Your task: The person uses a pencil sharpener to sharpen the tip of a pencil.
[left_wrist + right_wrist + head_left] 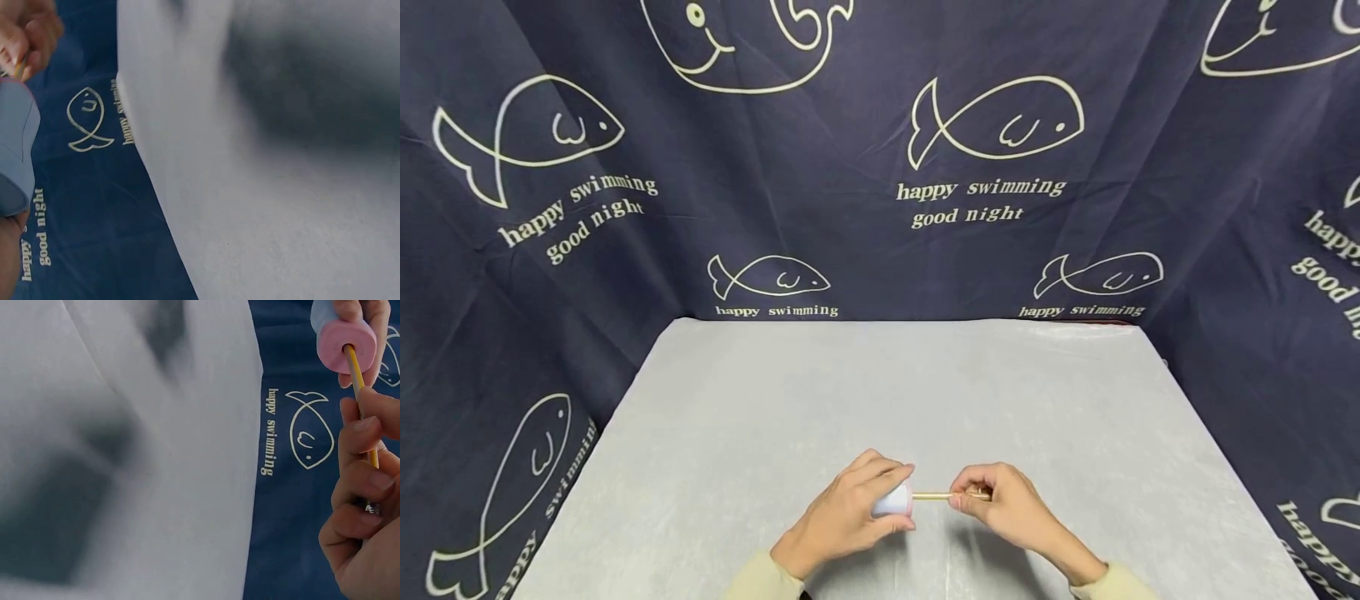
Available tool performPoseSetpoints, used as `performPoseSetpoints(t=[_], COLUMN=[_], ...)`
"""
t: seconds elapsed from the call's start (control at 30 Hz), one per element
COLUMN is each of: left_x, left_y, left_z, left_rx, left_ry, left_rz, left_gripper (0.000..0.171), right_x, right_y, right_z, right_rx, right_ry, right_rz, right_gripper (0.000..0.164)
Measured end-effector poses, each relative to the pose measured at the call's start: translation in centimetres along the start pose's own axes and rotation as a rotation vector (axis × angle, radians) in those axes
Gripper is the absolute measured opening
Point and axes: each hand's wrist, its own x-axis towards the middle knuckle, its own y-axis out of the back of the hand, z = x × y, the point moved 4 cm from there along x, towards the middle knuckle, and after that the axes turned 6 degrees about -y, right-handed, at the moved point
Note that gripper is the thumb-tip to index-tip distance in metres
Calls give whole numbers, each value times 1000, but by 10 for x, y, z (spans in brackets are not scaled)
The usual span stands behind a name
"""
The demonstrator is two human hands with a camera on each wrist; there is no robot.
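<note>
Low over the near middle of the grey table [880, 392], my left hand [857, 508] grips a small blue and pink sharpener [895, 502]. A yellow pencil [936, 497] pokes into its pink end. My right hand [1000, 500] pinches the pencil's other end. In the right wrist view the pink face [347, 344] shows the pencil [357, 375] entering its centre hole, with my right fingers [362, 481] curled round the shaft. The left wrist view catches the sharpener's blue body [15, 150] at the left edge and my right fingers [25, 31] above it.
A dark blue curtain [880, 167] printed with white fish and words hangs behind and on both sides of the table. The table's far edge [895, 321] meets the curtain.
</note>
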Motion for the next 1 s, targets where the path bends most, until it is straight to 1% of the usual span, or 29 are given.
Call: performPoseSetpoints(t=[0.07,0.1,0.13,0.17,0.23,0.3,0.33,0.4,0.43,0.5,0.53,0.57,0.6,0.63,0.67,0.7,0.73,0.8,0.83,0.87,0.9,0.93,0.97,1.0], left_x=[0,0,-1,-2,-4,-6,-6,-5,-5,-3,-3,-2,-2,-2,-2,-3,-3,-4,-4,-4,-5,-6,-6,-7], left_y=[1,1,1,1,1,3,4,5,6,6,6,6,7,7,8,8,8,7,6,5,4,3,2,1], left_z=[-2,-3,-4,-6,-10,-14,-15,-17,-17,-17,-16,-16,-14,-13,-11,-9,-7,-3,0,1,2,3,3,2], left_rx=[-31,-40,-55,-72,-120,-197,-240,-324,-361,-408,-412,-404,-377,-333,-277,-213,-146,-21,27,66,93,115,127,134], left_ry=[13,24,41,62,115,173,201,242,258,273,271,259,239,211,175,131,81,-21,-69,-113,-147,-171,-181,-183], left_rz=[1,-3,-9,-15,-20,-12,-6,3,5,7,11,15,22,30,38,44,46,50,49,48,47,46,44,39], left_gripper=[55,54,53,52,51,50,50,49,48,47,47,46,46,46,46,46,46,45,44,43,43,42,43,43], right_x=[-1,-2,-3,-4,-7,-10,-11,-13,-14,-16,-17,-17,-17,-16,-15,-12,-10,-5,-3,-1,0,1,2,2], right_y=[-2,-3,-4,-5,-7,-8,-8,-9,-9,-10,-11,-12,-12,-12,-12,-12,-12,-13,-14,-15,-16,-17,-18,-18], right_z=[2,1,-1,-3,-9,-16,-20,-26,-29,-34,-36,-37,-37,-36,-35,-32,-28,-18,-13,-9,-6,-4,-3,-2], right_rx=[16,-12,-56,-114,-249,-400,-459,-566,-616,-676,-689,-692,-677,-630,-571,-486,-380,-112,11,110,186,235,264,258], right_ry=[49,96,161,237,422,595,679,815,871,956,981,986,974,934,872,782,668,422,308,217,144,100,77,72], right_rz=[14,43,79,129,266,429,506,651,717,819,847,858,844,791,712,599,468,192,81,-12,-86,-142,-181,-192], right_gripper=[4,2,2,5,9,10,14,24,30,35,36,36,36,32,27,23,18,12,10,11,12,14,15,15])
